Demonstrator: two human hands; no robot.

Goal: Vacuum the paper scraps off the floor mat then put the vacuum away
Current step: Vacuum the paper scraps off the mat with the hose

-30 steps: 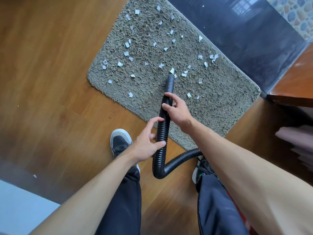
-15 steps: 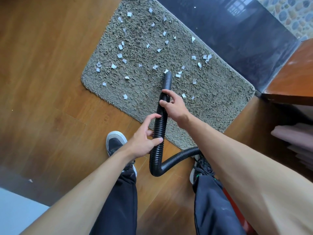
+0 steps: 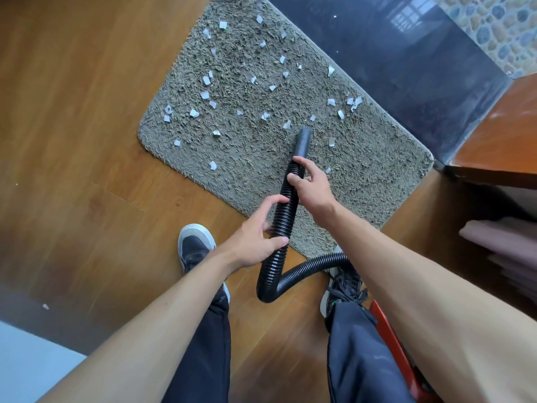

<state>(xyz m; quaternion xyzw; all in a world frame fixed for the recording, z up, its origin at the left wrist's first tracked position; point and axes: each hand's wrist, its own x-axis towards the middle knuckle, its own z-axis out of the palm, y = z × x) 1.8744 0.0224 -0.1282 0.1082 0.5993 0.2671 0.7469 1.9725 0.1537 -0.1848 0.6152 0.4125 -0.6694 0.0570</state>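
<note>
Seen from the head camera, a person stands at the near edge of a shaggy grey floor mat [image 3: 363, 170] on the wooden floor [image 3: 87, 141]. The right hand [image 3: 312, 187] is wrapped round the black ribbed vacuum hose [image 3: 286, 210] just behind its smooth nozzle [image 3: 302, 142], which points at the mat's middle. The left hand [image 3: 252, 242] clasps the hose lower down, fingers and thumb curled about it. White paper scraps [image 3: 205, 95] lie scattered over the mat, mostly beyond the nozzle.

A home interior: wood-plank floor [image 3: 87, 170]; shaggy grey mat [image 3: 377, 170] at a dark threshold [image 3: 406, 82]; pebble-tiled floor [image 3: 499, 33] beyond.
</note>
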